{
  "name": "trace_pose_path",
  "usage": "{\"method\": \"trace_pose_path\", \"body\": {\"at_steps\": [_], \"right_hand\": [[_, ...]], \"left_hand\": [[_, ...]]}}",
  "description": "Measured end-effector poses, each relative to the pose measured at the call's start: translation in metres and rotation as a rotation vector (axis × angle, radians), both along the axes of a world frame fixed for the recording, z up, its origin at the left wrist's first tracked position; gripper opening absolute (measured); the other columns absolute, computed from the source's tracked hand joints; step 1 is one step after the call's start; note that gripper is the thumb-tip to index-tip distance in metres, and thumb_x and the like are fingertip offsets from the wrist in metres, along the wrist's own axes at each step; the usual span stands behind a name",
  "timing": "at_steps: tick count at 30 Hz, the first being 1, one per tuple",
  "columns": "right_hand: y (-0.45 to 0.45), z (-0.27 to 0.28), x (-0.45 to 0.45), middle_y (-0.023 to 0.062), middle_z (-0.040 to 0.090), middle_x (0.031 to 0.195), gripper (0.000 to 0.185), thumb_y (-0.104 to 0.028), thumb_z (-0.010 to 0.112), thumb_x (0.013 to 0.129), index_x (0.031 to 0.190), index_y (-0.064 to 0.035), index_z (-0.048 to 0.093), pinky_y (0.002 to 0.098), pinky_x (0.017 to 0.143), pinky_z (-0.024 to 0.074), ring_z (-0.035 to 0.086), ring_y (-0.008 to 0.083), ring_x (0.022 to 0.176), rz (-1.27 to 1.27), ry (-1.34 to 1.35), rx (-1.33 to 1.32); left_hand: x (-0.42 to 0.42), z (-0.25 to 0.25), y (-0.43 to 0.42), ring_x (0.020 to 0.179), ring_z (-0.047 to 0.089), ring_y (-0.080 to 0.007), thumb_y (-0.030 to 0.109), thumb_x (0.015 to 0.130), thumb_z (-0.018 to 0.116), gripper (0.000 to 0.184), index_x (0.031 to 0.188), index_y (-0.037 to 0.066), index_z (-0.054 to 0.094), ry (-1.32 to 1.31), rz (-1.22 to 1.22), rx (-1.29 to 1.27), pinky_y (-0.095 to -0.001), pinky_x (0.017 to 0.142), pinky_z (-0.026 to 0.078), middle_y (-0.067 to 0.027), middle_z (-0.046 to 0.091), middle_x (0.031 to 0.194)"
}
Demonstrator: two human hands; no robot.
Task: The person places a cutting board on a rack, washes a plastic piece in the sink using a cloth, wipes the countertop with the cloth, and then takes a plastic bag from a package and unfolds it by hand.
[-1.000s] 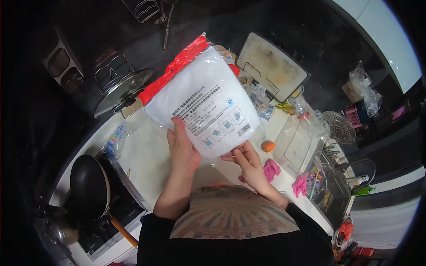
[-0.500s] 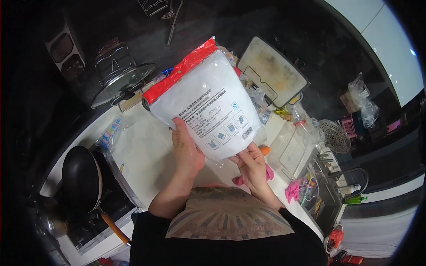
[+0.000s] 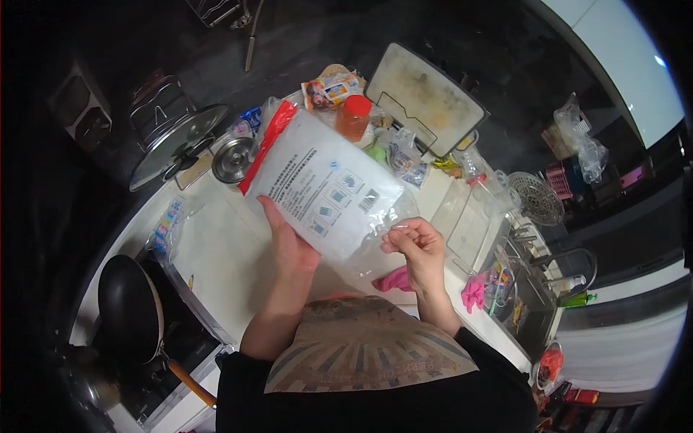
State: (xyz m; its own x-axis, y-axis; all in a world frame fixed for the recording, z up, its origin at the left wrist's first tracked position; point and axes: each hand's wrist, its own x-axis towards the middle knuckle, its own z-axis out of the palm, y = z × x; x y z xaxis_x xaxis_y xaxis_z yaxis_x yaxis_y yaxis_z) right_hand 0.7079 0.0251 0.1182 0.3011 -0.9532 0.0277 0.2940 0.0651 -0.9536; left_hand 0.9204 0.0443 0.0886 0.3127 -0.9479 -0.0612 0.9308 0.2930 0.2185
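A white plastic packet (image 3: 317, 191) with a red top edge, black printed text, small pictures and a barcode is held tilted above the counter. My left hand (image 3: 292, 249) grips its near left edge, with the thumb on the printed face and the other fingers hidden beneath. At the packet's clear, crinkled bottom end, my right hand (image 3: 419, 249) is closed in a pinch on the loose film. Beneath that end lies a pink cloth or glove (image 3: 393, 280), partly covered.
Behind the packet stand a red-lidded jar (image 3: 354, 119) and a cutting board (image 3: 426, 97). On the left are a wok (image 3: 130, 310) on the stove and a glass lid (image 3: 177, 144) in a rack. A sink (image 3: 530, 296) and clear container (image 3: 469, 224) are on the right.
The packet has tilted and lowered toward the left, uncovering the red-lidded jar. Its clear bottom end now stretches out, and my right hand has moved from under it to the film's edge.
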Motion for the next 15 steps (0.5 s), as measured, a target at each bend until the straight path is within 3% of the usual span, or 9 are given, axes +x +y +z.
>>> {"method": "trace_pose_path", "body": {"at_steps": [9, 12, 15], "right_hand": [[-0.002, 0.017, -0.051, 0.0061, 0.062, 0.086, 0.013, 0.004, 0.052, 0.086, 0.095, -0.0015, 0.059, 0.0292, 0.075, 0.052, 0.062, 0.0158, 0.078, -0.111, 0.024, -0.036], [-0.003, 0.02, -0.072, 0.0101, 0.059, 0.103, 0.017, 0.0, 0.048, 0.081, 0.096, -0.0013, 0.055, 0.0361, 0.083, 0.0524, 0.063, 0.0217, 0.089, -0.043, -0.147, 0.001], [-0.005, 0.029, -0.09, 0.0115, 0.06, 0.102, 0.016, -0.001, 0.049, 0.082, 0.097, -0.0011, 0.054, 0.0382, 0.084, 0.0526, 0.063, 0.0232, 0.094, -0.012, -0.259, 0.064]], "left_hand": [[0.012, -0.01, -0.001, 0.134, 0.042, -0.0281, 0.064, 0.094, 0.039, 0.076, 0.149, 0.012, 0.032, -0.015, 0.016, 0.026, -0.0463, 0.11, 0.037, -0.0082, 0.04, 0.15], [0.018, -0.011, 0.0, 0.135, 0.042, -0.0288, 0.063, 0.094, 0.04, 0.075, 0.149, 0.012, 0.032, -0.026, 0.063, 0.055, -0.0466, 0.111, 0.037, -0.0084, 0.04, 0.15], [0.023, -0.009, 0.001, 0.135, 0.041, -0.0294, 0.06, 0.095, 0.041, 0.073, 0.149, 0.012, 0.032, -0.017, 0.099, 0.042, -0.0473, 0.111, 0.036, -0.0087, 0.039, 0.151]]}}
